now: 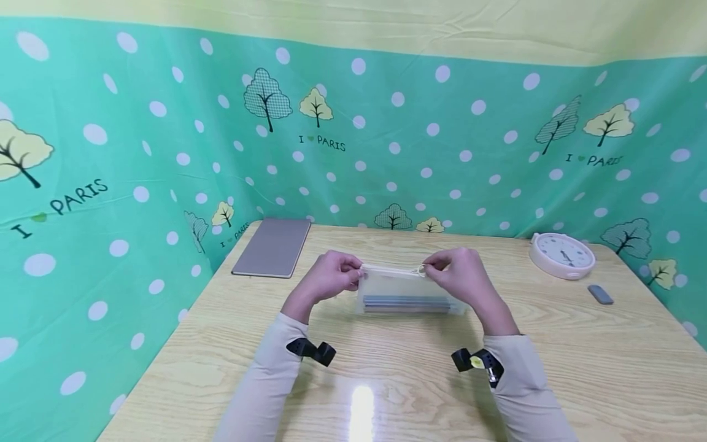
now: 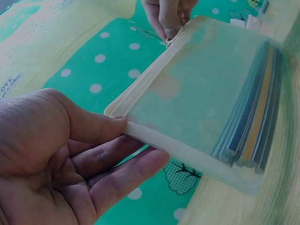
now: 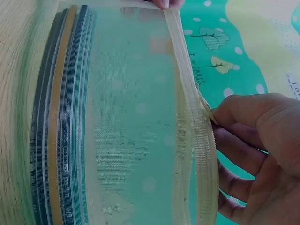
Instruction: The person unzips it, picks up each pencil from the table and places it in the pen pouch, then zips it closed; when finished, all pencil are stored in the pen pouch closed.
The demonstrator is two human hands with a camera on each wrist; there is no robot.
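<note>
A see-through mesh zipper pouch [image 1: 405, 287] is held up just above the table, its zipper edge on top. Several pencils [image 3: 70, 122] lie together along its bottom, one of them yellow-brown among dark and teal ones. My left hand [image 1: 333, 275] pinches the pouch's top left corner between thumb and fingers. At the zipper, my right hand [image 1: 456, 274] pinches the pull tab [image 3: 205, 102], part way along toward the right. In the right wrist view the zipper [image 3: 199, 136] is parted below the tab. The mesh partly blurs the pencils.
A grey notebook [image 1: 273, 248] lies at the table's back left. Toward the back right stand a round white clock [image 1: 562, 255] and a small grey eraser-like block [image 1: 600, 294]. A green dotted curtain [image 1: 386, 141] hangs behind the wooden table [image 1: 397, 380].
</note>
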